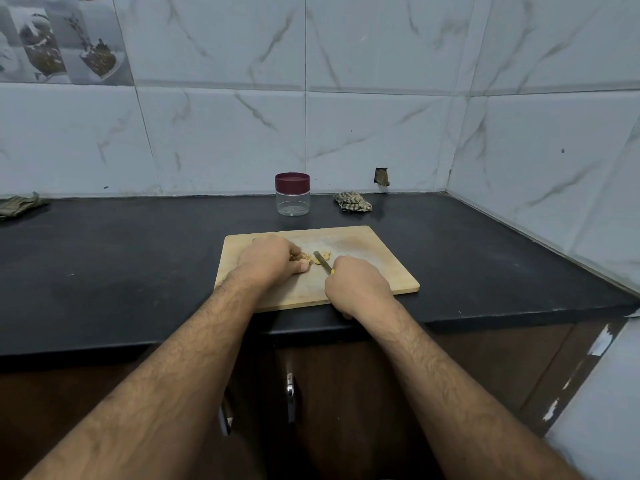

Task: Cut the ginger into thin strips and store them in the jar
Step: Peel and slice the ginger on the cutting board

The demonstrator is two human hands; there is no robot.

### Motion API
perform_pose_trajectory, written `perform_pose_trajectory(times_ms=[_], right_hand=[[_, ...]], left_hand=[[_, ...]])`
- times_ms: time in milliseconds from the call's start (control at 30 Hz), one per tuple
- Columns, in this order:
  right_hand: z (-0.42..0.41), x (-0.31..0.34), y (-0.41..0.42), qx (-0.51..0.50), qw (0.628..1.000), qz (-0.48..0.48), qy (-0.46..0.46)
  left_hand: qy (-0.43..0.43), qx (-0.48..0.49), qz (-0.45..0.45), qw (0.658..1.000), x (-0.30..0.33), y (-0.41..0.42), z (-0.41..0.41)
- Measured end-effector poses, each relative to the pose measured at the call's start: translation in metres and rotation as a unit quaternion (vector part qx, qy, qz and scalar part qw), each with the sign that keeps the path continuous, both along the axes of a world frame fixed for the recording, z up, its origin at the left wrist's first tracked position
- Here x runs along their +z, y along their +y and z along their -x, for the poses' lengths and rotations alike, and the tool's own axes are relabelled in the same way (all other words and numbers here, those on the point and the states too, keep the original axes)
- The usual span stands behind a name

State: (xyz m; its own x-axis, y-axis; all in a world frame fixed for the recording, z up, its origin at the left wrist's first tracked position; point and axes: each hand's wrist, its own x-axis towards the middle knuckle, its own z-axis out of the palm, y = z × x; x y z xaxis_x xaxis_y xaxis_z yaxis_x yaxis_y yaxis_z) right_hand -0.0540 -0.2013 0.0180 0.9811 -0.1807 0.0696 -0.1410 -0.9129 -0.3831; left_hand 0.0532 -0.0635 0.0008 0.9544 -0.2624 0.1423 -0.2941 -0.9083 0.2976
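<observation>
Left hand (pixel 273 258) sits on the cutting board (pixel 381 265), fingers curled down over the ginger (pixel 306 258), pinning it near the board's middle. Right hand (pixel 356 285) is closed around the knife (pixel 322 262) handle toward the board's near edge, blade angled up-left, tip just beside the ginger. A few pale cut pieces (pixel 325 254) lie just right of the blade.

Ginger is likely light, firm, fibrous and knobbly, so it probably rolls; best held from above with fingertips tucked back from the blade. Both forearms reach in from below, wrists low over the board.

Jar (pixel 292 195) stands behind the board's far edge, maroon lid on, looks empty. Folded cloth (pixel 353 201) lies behind the board, right of the jar.
</observation>
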Motion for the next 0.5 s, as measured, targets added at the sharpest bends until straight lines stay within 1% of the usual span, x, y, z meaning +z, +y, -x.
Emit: perform_pose_trajectory(times_ms=[167, 267, 367, 500], right_hand=[[0.0028, -0.0018, -0.0017, 0.015, 1.0, 0.005, 0.012], [0.0042, -0.0017, -0.003, 0.021, 1.0, 0.003, 0.01], [0.0044, -0.0001, -0.0055, 0.019, 1.0, 0.007, 0.02], [0.0037, 0.0023, -0.0087, 0.018, 1.0, 0.012, 0.016]], left_hand=[[0.036, -0.013, 0.007, 0.999, 0.0052, 0.0048, -0.0008], [0.023, 0.0, 0.016, 1.0, 0.0056, 0.0035, 0.0002], [-0.006, 0.021, -0.007, 1.0, 0.0049, -0.0005, 0.0022], [0.008, 0.009, -0.024, 1.0, 0.0075, 0.0005, 0.0026]])
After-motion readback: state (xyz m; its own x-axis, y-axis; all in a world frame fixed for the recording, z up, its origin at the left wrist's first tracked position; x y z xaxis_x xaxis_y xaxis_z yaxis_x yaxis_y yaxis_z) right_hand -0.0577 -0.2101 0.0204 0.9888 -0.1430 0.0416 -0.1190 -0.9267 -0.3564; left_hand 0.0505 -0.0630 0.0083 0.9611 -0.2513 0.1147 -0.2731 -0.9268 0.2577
